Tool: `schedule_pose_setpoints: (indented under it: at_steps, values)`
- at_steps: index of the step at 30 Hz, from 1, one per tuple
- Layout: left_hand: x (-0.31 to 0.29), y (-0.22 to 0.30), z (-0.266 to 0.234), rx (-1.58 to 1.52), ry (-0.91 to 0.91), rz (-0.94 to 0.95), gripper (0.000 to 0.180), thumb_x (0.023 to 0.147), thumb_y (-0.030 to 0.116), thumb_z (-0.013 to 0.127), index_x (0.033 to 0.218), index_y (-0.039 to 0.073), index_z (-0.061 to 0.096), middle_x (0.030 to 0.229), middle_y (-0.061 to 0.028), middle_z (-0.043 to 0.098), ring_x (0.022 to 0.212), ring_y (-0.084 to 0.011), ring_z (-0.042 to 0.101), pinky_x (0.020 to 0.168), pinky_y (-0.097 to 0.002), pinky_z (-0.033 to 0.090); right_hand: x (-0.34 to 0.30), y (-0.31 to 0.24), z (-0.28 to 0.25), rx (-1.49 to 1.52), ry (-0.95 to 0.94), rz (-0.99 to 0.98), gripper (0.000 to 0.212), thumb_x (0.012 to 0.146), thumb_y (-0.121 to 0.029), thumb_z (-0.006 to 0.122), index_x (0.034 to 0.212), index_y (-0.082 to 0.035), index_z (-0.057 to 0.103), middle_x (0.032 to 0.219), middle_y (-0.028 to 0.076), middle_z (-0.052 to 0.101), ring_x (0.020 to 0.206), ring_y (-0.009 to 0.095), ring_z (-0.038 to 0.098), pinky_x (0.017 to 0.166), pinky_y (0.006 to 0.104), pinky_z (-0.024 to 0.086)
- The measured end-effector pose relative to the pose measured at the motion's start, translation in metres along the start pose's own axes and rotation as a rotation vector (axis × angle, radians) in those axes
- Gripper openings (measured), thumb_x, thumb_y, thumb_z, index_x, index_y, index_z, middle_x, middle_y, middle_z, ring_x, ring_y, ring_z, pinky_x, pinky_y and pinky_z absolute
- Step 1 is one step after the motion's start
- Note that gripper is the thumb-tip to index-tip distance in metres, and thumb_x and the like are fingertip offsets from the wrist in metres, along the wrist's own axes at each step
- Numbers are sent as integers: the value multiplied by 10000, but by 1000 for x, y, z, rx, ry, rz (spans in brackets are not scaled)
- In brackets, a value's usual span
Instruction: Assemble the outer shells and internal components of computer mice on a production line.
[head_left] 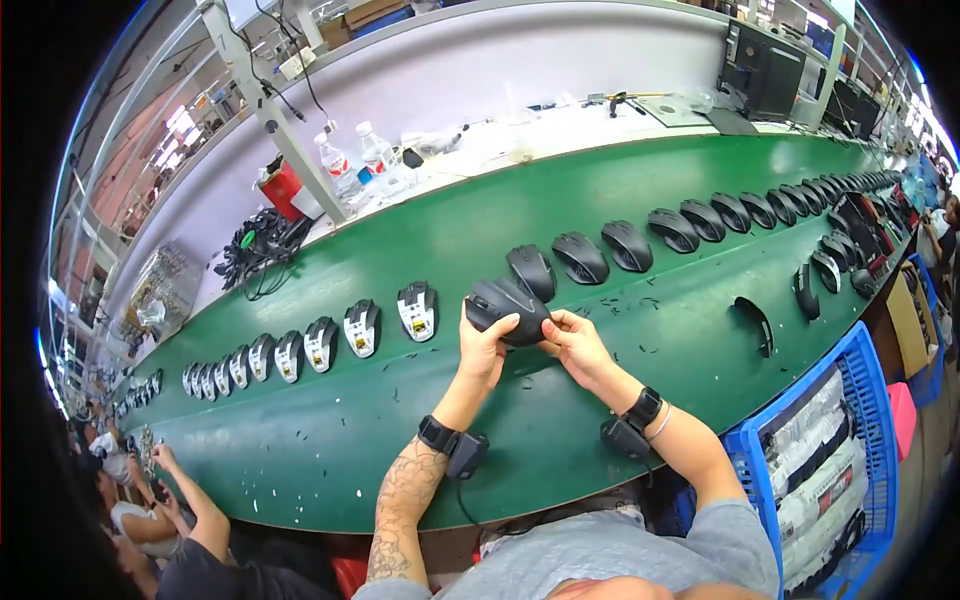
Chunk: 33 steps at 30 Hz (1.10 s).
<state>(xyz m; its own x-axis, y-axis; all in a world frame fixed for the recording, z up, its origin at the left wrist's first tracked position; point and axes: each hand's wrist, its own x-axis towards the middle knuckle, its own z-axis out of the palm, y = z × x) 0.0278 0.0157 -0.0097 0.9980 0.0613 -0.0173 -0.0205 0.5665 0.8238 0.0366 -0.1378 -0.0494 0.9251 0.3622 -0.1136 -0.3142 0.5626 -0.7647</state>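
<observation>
Green belt (420, 440); hands (530, 340) hide mouse (505, 305) underside

head cam | looks steeply down from above | close over green belt (560, 210) | single fisheye view

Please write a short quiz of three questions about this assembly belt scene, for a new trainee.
1. True or false: the left hand and the right hand both hold one black plastic computer mouse above the green conveyor belt.
2. The row of open mice with white undersides lies to which side of the hands? A) left B) right C) behind the person
3. Fill in: the blue plastic crate at the person's right holds ______ packed parts.

Key: 1 true; 2 A; 3 white
</observation>
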Motion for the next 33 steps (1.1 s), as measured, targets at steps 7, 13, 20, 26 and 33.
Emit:
schedule_pose_setpoints:
  at_steps: [7,13,20,26,33]
  values:
    - [10,-1,-18,-187,196,-318,386,851,416,477,1040,88,548,1026,-52,609,941,-204,590,853,-370,455,3,5,3,-199,83,35,138,820,-121,664,895,-27,596,848,39,606,734,97,564,666,229,467]
    - [12,-8,-17,-149,243,-354,451,875,476,441,1084,87,532,1038,-63,601,954,-223,580,871,-393,445,5,7,0,-406,120,-112,204,830,-182,665,905,-1,606,803,23,613,699,72,556,630,218,468]
    - [10,-2,-13,34,-6,-416,410,878,229,571,1161,-48,464,1086,-186,557,983,-307,583,833,-421,496,17,-45,-32,-931,317,-455,314,801,-318,670,840,-7,640,768,79,650,679,162,598,625,293,472]
    - [37,4,-33,-16,193,-334,453,843,204,623,1182,-12,414,1116,-213,515,974,-334,580,832,-479,484,-37,-155,-145,-1873,1299,-879,270,667,-49,605,936,-46,619,935,137,601,949,319,517,866,417,407]
    - [68,15,-52,394,390,-235,675,801,238,669,1288,71,232,1105,-159,520,803,-304,631,666,-373,527,-69,-162,-188,-1652,1432,188,371,699,-166,701,1051,-86,614,1009,126,641,993,316,587,906,424,417]
